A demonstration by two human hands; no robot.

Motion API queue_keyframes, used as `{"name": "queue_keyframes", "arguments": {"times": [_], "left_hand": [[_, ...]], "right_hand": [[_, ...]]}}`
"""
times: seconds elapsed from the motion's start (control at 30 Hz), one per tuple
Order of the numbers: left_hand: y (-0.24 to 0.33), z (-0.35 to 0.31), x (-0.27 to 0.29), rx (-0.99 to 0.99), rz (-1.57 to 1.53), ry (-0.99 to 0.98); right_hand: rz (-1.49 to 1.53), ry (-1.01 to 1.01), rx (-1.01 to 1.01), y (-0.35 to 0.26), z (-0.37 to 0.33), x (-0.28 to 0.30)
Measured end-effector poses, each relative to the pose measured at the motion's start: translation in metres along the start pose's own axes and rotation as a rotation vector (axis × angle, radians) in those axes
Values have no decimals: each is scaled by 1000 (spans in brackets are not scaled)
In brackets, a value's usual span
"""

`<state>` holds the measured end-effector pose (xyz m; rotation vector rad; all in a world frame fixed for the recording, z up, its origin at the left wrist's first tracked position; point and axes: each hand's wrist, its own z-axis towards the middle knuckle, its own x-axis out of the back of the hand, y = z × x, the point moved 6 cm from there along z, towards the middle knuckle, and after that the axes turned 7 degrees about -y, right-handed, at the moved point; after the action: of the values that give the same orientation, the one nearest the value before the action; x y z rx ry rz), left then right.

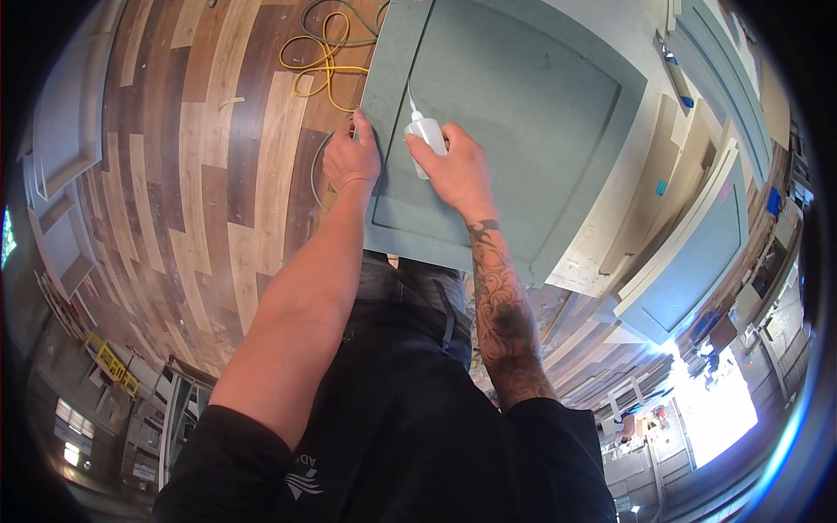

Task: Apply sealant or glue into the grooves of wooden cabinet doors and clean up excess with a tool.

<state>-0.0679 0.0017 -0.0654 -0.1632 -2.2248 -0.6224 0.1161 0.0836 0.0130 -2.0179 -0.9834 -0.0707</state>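
A grey-green frame-and-panel door (523, 157) lies flat in front of me, with a groove running around its recessed middle. My right hand (458, 174) is closed around a white squeeze bottle (425, 135), held over the door's left side. Its thin nozzle tip points away from me, at the groove along the left frame piece; whether it touches cannot be made out. At the door's left edge, my left hand (351, 161) rests with fingers bent over the rim, gripping it. Its thumb side is partly hidden.
A yellow cord (327, 65) and a darker hose lie looped beyond my left hand. Wood-plank flooring (200, 148) spreads to the left. On the right, pale boards (658, 166) and another green panel (689, 253) stand near the work surface. White frames (65, 139) line the far left.
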Motion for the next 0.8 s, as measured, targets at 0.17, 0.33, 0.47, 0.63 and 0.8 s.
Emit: {"name": "queue_keyframes", "arguments": {"times": [0.17,0.33,0.47,0.63,0.8], "left_hand": [[3,-3,2,22,7,-14],[3,-2,1,25,7,-8],[3,-2,2,27,3,-6],[2,-1,1,33,4,-5],[1,0,0,26,7,0]], "right_hand": [[-6,11,20,2,-3,-1],[5,1,8,2,-6,-3],[5,-11,4,3,-8,-4],[-3,-4,18,6,-11,-7],[-9,-6,17,8,-13,-10]]}}
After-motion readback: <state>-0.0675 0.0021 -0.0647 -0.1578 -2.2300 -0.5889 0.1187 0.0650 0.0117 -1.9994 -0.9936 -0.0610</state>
